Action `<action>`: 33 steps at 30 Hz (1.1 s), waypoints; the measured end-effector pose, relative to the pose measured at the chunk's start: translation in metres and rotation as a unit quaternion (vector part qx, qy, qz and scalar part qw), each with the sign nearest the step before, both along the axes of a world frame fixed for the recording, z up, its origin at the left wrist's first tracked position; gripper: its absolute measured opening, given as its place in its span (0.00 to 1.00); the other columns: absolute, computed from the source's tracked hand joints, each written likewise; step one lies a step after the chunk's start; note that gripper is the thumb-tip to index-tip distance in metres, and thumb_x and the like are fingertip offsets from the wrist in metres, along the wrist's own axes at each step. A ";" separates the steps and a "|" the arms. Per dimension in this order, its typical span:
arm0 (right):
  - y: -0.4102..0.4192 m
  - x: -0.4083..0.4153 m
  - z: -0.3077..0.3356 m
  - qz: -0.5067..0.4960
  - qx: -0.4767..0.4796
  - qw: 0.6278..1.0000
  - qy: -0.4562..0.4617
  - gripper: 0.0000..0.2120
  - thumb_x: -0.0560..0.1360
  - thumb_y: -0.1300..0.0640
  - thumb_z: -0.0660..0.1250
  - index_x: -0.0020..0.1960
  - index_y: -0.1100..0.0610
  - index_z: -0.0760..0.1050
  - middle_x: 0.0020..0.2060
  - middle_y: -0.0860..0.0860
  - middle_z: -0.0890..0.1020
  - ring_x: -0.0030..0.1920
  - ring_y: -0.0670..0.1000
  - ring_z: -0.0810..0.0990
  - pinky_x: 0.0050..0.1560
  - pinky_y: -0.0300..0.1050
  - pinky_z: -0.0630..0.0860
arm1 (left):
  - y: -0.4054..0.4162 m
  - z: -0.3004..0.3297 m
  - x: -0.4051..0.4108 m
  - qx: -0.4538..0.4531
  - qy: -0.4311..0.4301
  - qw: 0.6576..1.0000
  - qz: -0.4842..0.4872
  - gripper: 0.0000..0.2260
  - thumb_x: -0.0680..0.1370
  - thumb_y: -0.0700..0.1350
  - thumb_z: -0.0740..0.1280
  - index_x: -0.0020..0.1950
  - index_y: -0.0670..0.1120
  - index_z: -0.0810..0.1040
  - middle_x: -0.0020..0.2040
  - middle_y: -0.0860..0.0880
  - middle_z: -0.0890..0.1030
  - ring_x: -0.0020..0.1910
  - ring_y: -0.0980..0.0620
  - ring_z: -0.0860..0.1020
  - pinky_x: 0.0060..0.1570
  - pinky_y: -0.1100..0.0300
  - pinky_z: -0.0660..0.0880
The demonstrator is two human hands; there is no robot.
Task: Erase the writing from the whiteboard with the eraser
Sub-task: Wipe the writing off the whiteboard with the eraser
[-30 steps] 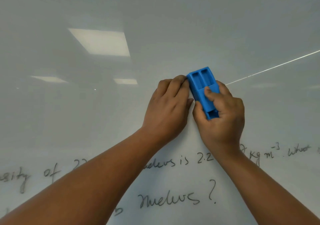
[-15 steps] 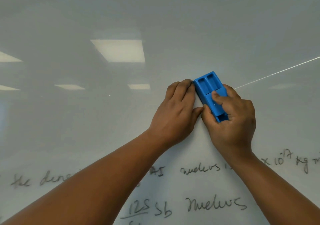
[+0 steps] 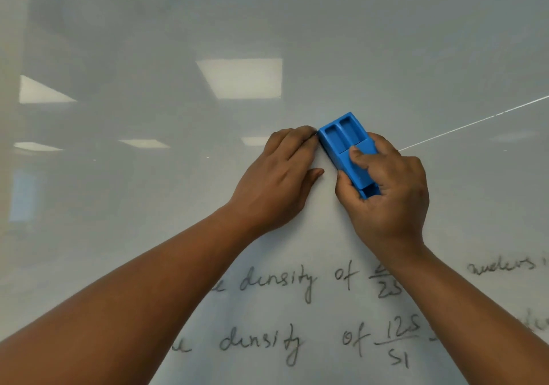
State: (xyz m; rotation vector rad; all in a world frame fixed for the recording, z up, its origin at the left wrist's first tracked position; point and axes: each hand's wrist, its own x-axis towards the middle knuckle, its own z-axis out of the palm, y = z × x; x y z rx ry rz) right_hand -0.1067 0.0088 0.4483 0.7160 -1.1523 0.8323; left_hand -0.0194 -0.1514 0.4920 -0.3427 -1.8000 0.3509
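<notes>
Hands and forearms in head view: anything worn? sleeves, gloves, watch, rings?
Nothing worn that shows. The left hand and right hand are bare, without gloves, and no rings show on the fingers. Both forearms are bare to the frame's edge: no sleeves, watch, bands or markings.

Soft, even indoor light falls across the glossy whiteboard (image 3: 386, 43), which mirrors rectangular ceiling light panels (image 3: 243, 78) at centre and at the left edge. The handwriting (image 3: 276, 280) along the bottom is smeared by motion blur. The far left edge looks hazy, and shadows are faint.
</notes>
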 end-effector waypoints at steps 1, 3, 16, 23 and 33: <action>-0.017 0.008 -0.003 0.001 0.006 1.000 -0.003 0.15 0.73 0.55 0.74 0.59 0.57 0.81 0.63 0.57 0.81 0.47 0.59 0.77 0.46 0.52 0.78 | -0.021 -0.002 0.010 -0.012 0.002 1.000 0.004 0.22 0.83 0.50 0.61 0.73 0.39 0.69 0.71 0.43 0.72 0.69 0.45 0.69 0.69 0.53 0.69; -0.045 0.024 -0.008 0.003 0.017 1.000 -0.005 0.15 0.73 0.54 0.73 0.59 0.57 0.81 0.64 0.57 0.81 0.48 0.59 0.77 0.46 0.52 0.78 | -0.058 -0.004 0.029 -0.042 0.007 0.999 0.015 0.20 0.83 0.48 0.60 0.72 0.40 0.71 0.70 0.43 0.73 0.68 0.44 0.71 0.67 0.52 0.71; -0.130 0.072 -0.060 0.001 0.147 0.988 0.038 0.14 0.77 0.51 0.69 0.60 0.56 0.80 0.65 0.60 0.79 0.48 0.58 0.76 0.43 0.56 0.76 | -0.174 -0.033 0.076 0.016 0.102 0.994 -0.038 0.12 0.81 0.40 0.65 0.63 0.41 0.80 0.66 0.45 0.79 0.69 0.45 0.74 0.68 0.51 0.71; -0.128 0.068 -0.020 0.009 0.059 0.998 -0.004 0.13 0.76 0.55 0.73 0.58 0.59 0.82 0.64 0.59 0.80 0.54 0.65 0.78 0.59 0.36 0.65 | -0.183 -0.049 0.083 0.233 0.197 0.952 -0.033 0.14 0.80 0.52 0.67 0.63 0.49 0.81 0.70 0.48 0.75 0.73 0.48 0.68 0.72 0.54 0.65; -0.171 0.090 -0.065 0.018 0.202 0.976 0.076 0.12 0.75 0.52 0.74 0.57 0.54 0.83 0.63 0.53 0.82 0.50 0.60 0.79 0.45 0.56 0.74 | -0.229 -0.073 0.114 0.089 0.120 0.989 0.016 0.14 0.83 0.40 0.64 0.68 0.40 0.76 0.70 0.43 0.75 0.71 0.46 0.71 0.72 0.55 0.68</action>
